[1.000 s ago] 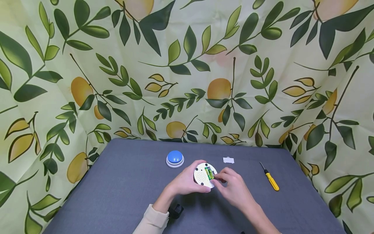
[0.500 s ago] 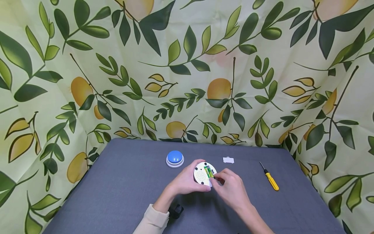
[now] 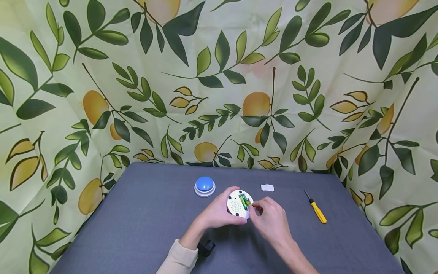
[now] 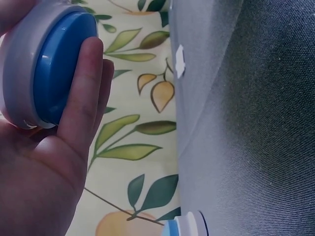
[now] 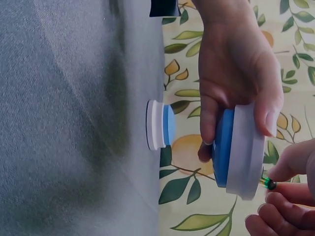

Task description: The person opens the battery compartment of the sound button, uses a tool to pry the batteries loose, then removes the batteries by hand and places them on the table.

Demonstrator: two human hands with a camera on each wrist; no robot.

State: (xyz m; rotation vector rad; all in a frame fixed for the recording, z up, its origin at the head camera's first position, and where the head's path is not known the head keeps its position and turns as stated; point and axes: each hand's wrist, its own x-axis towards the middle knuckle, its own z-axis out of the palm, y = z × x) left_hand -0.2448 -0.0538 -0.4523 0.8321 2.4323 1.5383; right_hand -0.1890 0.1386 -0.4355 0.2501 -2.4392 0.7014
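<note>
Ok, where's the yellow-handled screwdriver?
In the head view, the screwdriver lies on the grey table, right of the right hand and the white rectangular piece.

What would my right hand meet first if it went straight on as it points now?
Beyond the battery at its fingertips, the right hand would likely meet the white underside of the button the left hand holds; depth is unclear.

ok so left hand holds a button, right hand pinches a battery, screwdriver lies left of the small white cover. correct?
One thing is off: the screwdriver lies to the right of the small white cover, as the head view shows. The rest stands: the left hand holds a button, the right hand pinches a battery.
</note>
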